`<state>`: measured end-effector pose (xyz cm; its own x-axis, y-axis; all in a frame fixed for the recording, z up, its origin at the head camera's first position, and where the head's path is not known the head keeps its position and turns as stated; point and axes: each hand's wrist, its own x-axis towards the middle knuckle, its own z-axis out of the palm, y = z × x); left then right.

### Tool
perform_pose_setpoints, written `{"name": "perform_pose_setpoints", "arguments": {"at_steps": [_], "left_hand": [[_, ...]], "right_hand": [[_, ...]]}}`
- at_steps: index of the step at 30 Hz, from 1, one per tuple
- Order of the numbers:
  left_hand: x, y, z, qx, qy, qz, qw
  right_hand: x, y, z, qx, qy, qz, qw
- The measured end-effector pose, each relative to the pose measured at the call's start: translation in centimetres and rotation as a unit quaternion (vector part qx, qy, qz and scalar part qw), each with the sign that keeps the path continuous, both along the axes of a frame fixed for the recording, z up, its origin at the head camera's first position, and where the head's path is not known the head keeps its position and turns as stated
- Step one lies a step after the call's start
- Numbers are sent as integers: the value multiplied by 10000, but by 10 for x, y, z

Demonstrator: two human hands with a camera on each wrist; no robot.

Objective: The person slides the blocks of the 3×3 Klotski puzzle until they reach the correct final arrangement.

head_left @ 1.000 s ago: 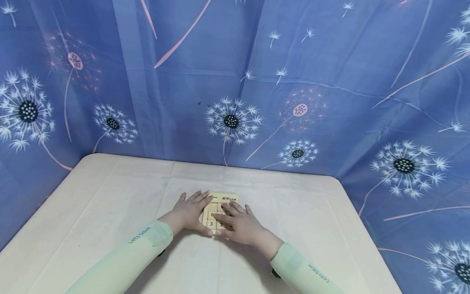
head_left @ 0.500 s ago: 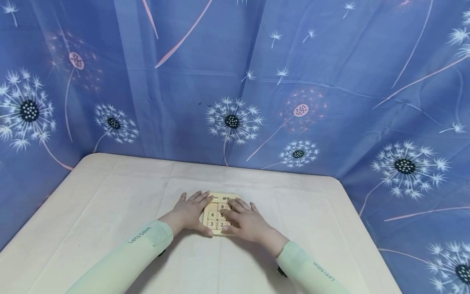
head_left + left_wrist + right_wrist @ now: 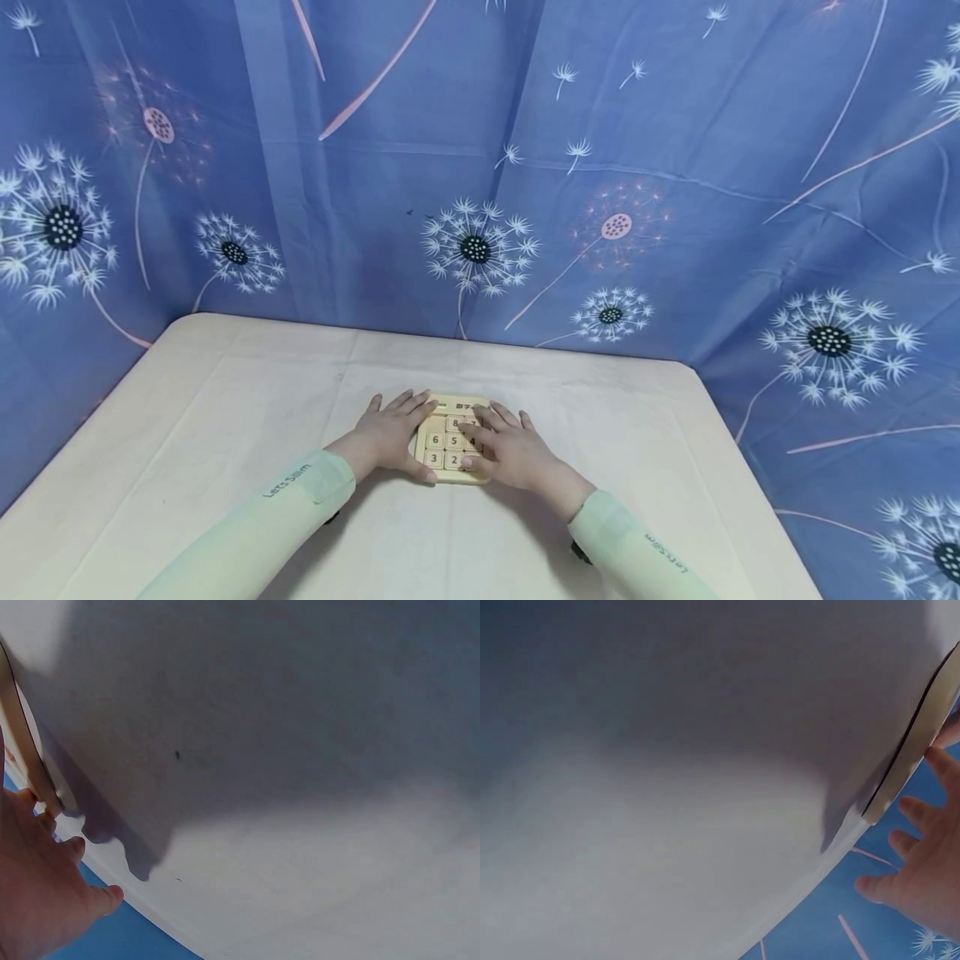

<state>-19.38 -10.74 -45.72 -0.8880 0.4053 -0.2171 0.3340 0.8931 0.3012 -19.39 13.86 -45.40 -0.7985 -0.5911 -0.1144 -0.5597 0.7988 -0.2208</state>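
Observation:
A pale yellow sliding number puzzle (image 3: 450, 400) lies flat on the table. Numbered tiles 8, 7, 6, 5, 4, 3 and 2 show, with a gap at the top left. Along its left edge rests my left hand (image 3: 390, 433), fingers spread at the upper frame and thumb at the lower left corner. My right hand (image 3: 517, 454) lies over the right side, its fingers reaching onto the tiles and hiding the lower right one. Both wrist views catch only the puzzle's side edge, beside the left hand (image 3: 45, 885) and the right hand (image 3: 930, 862).
The cream-coloured table (image 3: 262, 400) extends around the puzzle on all sides. Behind it and at both sides hangs a blue curtain (image 3: 360, 208) printed with dandelions. Pale green sleeves (image 3: 255, 517) cover both forearms.
My right hand has slid to the right across the puzzle, uncovering the 8, 5 and 2 tiles. The left hand stays in place at the left edge.

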Motion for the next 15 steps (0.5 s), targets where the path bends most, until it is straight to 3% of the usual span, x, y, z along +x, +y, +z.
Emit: {"name": "perform_pose_setpoints", "arguments": {"at_steps": [15], "left_hand": [[-1,1,1,-141,2,-3,9999]], "right_hand": [[-1,-2,2,-14,-36,-56,10000]]}}
